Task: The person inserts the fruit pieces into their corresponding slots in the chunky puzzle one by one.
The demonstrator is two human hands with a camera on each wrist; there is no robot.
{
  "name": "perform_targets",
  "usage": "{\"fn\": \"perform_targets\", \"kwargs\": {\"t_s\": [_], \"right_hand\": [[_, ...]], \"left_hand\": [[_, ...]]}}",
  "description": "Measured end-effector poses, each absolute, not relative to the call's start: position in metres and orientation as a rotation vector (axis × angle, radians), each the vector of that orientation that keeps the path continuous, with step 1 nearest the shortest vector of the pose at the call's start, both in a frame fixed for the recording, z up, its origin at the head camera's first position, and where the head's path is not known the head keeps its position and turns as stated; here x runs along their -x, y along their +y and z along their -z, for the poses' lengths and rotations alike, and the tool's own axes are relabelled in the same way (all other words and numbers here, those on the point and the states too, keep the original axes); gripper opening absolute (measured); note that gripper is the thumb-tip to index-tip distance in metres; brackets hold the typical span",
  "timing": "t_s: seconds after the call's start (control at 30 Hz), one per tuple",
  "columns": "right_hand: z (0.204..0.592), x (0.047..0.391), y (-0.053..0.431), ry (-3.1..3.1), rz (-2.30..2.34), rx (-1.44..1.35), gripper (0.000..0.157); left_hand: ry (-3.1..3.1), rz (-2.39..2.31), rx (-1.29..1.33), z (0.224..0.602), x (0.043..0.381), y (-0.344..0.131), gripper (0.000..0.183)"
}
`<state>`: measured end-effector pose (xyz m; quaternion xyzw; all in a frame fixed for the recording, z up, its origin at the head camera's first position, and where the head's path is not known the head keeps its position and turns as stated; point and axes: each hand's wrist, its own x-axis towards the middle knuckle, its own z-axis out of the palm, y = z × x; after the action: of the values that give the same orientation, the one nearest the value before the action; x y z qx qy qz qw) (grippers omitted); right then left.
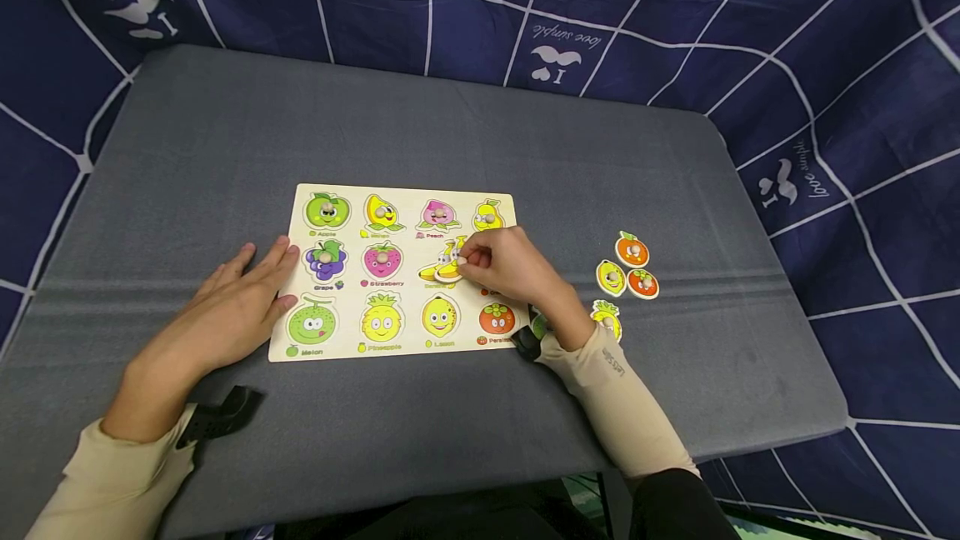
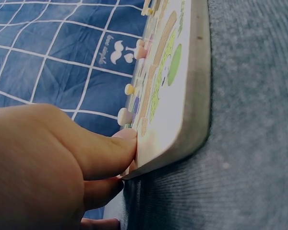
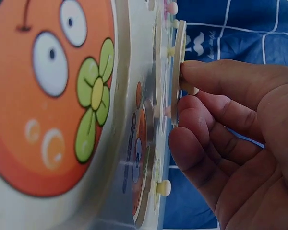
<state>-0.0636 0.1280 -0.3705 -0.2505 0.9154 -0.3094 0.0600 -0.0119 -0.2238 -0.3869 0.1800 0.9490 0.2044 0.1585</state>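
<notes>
A wooden fruit puzzle board (image 1: 348, 307) lies flat on the grey table. My right hand (image 1: 513, 269) pinches the yellow banana piece (image 1: 448, 272) by its knob, over the banana picture in the middle row. In the right wrist view the banana piece (image 3: 178, 72) stands slightly off the board, held between thumb and fingers. My left hand (image 1: 236, 307) rests at the board's left edge with fingers extended; in the left wrist view its thumb (image 2: 113, 151) touches the board's corner. Knobbed pieces such as the apple (image 1: 327, 211), grape (image 1: 325, 261) and strawberry (image 1: 382, 260) sit in their recesses.
Right of the board lie loose pieces: an orange one (image 1: 632, 251), a lemon (image 1: 611, 278), a persimmon (image 1: 642, 284) and a pineapple (image 1: 606, 317). A green piece (image 1: 540, 324) is partly hidden by my right wrist. Dark blue checked cloth (image 1: 480, 23) hangs around the table.
</notes>
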Motion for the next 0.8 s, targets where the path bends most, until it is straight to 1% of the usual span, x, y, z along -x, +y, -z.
{"fn": "perform_targets", "kwargs": {"t_s": [0.8], "right_hand": [[0.375, 0.069, 0.114, 2.717, 0.894, 0.803, 0.004]], "left_hand": [[2.712, -0.562, -0.519, 0.386, 0.011, -0.223, 0.065]]}}
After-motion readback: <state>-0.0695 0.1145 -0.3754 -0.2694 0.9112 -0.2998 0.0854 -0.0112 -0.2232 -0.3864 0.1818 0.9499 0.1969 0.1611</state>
